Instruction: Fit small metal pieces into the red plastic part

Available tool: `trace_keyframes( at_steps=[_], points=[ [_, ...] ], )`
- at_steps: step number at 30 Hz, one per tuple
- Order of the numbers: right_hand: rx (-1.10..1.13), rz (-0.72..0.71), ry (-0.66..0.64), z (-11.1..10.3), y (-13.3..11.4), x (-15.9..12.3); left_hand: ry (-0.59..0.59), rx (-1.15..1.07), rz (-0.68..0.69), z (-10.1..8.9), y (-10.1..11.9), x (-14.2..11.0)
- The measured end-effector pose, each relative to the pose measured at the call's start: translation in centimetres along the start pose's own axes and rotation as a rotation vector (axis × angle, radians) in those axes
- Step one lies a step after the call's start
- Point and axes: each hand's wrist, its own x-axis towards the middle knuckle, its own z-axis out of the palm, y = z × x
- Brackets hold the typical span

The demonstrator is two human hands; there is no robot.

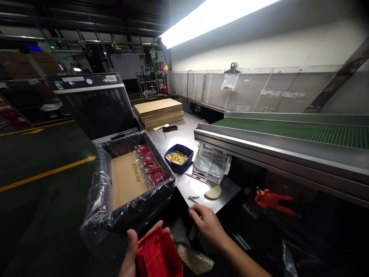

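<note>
Left hand (129,252) clasped around a red plastic bin (158,254) at the bottom edge of view, thumb along its near side, bin tilted and low, below the tabletop (184,136) edge. Right hand (206,221) loose and holding nothing, fingers slightly curled, hovering just short of the tabletop's near corner, close to a small metal clip (193,198) and a pale flat oval piece (213,192). Further back: blue tray of gold parts (178,157), clear plastic bags (210,165), plastic-lined box (127,181) (red packets along its right side). Green conveyor (302,130) at right.
</note>
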Motion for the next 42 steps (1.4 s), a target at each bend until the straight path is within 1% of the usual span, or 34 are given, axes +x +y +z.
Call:
trace_keyframes(
  at_steps=[2, 3, 5, 7, 10, 12, 14, 17, 19, 21, 22, 23, 24, 25, 26, 27, 29, 31, 33, 35, 37, 42],
  points=[
    [-0.191, 0.022, 0.16, -0.7, 1.8, 2.7, 0.004, 0.065, 0.05, -0.6, 0.8, 0.4],
    [-0.274, 0.017, 0.2, -0.8, 2.6, 3.8, -0.012, 0.068, 0.057, -0.8, 1.0, 0.4],
    [-0.392, -0.022, 0.207, -0.7, 3.8, 5.1, -0.029, 0.037, 0.058, -0.8, 1.4, 0.2],
    [-0.457, -0.071, 0.194, -0.2, 4.4, 5.5, -0.007, -0.016, 0.055, -0.8, 1.4, -0.2],
    [-0.47, -0.131, 0.222, 0.2, 4.6, 4.6, 0.07, -0.078, 0.032, -0.8, 1.2, -1.0],
    [-0.443, -0.143, 0.29, 0.0, 5.0, 3.4, 0.121, -0.106, 0.02, -0.9, 0.9, -1.3],
    [-0.417, -0.151, 0.345, -0.2, 5.7, 2.2, 0.138, -0.139, 0.019, -1.1, 0.5, -1.4],
    [-0.381, -0.16, 0.373, -0.5, 6.4, 0.4, 0.136, -0.177, 0.012, -1.1, 0.2, -1.3],
    [-0.338, -0.137, 0.418, -0.5, 5.4, -0.7, 0.154, -0.158, 0.005, -0.9, 0.1, -1.2],
    [-0.244, -0.112, 0.445, -0.7, 2.6, -1.8, 0.167, -0.126, 0.001, -0.6, 0.0, -1.2],
    [-0.181, -0.124, 0.424, -0.8, 0.7, -2.4, 0.168, -0.111, -0.005, -0.5, 0.0, -1.2],
    [-0.072, -0.148, 0.36, -0.9, -1.4, -3.0, 0.167, -0.097, -0.015, -0.3, 0.0, -1.2],
    [0.012, -0.207, 0.281, -1.0, -3.6, -3.5, 0.163, -0.093, -0.023, -0.1, -0.1, -1.3],
    [0.052, -0.292, 0.203, -1.1, -5.6, -4.1, 0.155, -0.1, -0.026, 0.1, -0.2, -1.3],
    [0.067, -0.37, 0.139, -1.1, -7.3, -4.5, 0.144, -0.118, -0.025, 0.3, -0.3, -1.3],
    [0.061, -0.445, 0.104, -1.1, -8.7, -4.9, 0.129, -0.143, -0.022, 0.5, -0.4, -1.3],
    [0.026, -0.538, 0.038, -1.0, -10.6, -5.4, 0.091, -0.198, -0.011, 0.8, -0.7, -1.4],
    [0.0, -0.554, -0.024, -0.8, -11.4, -5.6, 0.079, -0.22, -0.002, 1.0, -0.8, -1.5],
    [-0.012, -0.543, -0.056, -0.6, -11.7, -5.6, 0.105, -0.212, 0.002, 1.1, -0.7, -1.7],
    [-0.023, -0.543, -0.045, -0.4, -11.9, -5.6, 0.139, -0.178, -0.021, 1.3, -0.6, -2.0],
    [-0.041, -0.541, -0.038, -0.2, -12.2, -5.6, 0.148, -0.136, -0.052, 1.5, -0.4, -2.2],
    [-0.072, -0.528, -0.058, 0.2, -12.4, -5.9, 0.1, -0.107, -0.039, 1.6, -0.6, -2.4]
  ],
)
